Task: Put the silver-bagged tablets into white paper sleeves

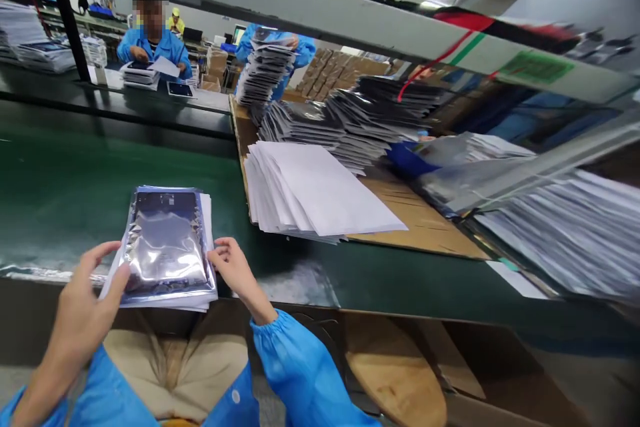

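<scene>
A shiny silver antistatic bag (167, 237) with a dark flat panel inside lies on white sheets (207, 210) near the bench's front edge. At its left side is my left hand (87, 303), thumb and fingers apart, the thumb touching the near-left edge. My right hand (233, 267) has its fingers curled and its thumb against the right edge of the bag, closed on that edge. The fingertips of both hands are partly hidden. To the right, a fanned stack of white paper sheets (325, 187) rests on a cardboard sheet (400, 207).
Tall stacks of bagged panels (300, 123) stand behind the paper. More stacked sheets (575, 233) are at the far right. A shelf beam (350, 20) crosses above the green bench (50, 167). Co-workers in blue sleeves (175, 47) work opposite. A wooden stool (395, 373) is below.
</scene>
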`<state>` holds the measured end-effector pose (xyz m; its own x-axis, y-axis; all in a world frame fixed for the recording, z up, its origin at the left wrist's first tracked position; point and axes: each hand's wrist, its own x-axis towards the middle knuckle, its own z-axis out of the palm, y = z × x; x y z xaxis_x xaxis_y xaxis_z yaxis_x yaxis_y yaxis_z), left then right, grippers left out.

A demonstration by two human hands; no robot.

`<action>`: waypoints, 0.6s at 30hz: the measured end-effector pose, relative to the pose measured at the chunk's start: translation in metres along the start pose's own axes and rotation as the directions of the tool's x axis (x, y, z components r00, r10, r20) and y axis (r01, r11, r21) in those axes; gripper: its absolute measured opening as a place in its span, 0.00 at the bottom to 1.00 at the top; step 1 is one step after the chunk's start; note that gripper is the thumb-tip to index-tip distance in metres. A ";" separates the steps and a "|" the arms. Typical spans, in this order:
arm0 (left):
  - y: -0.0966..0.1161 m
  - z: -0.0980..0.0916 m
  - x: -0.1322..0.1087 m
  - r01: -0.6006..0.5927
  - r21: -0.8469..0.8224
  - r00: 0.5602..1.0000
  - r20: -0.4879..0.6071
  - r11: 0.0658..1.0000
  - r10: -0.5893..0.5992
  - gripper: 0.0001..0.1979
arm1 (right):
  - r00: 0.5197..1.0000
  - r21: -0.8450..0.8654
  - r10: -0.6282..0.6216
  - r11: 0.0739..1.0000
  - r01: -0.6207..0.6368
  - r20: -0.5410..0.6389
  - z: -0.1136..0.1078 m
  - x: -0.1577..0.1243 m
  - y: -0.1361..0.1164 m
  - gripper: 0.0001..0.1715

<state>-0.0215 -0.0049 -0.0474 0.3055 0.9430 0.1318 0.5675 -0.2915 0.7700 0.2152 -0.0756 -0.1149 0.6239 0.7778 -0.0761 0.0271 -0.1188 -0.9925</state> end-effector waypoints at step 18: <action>-0.043 0.033 0.054 -0.098 0.112 0.995 0.015 0.989 0.097 0.16 | 0.989 0.014 0.074 0.997 -0.077 0.132 0.001 0.005 -0.003 0.15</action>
<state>-0.0043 0.0528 -0.0940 0.3705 0.9077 0.1970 0.6169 -0.3990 0.6784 0.2176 -0.0713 -0.1126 0.5161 0.8412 -0.1613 -0.0317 -0.1695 -0.9850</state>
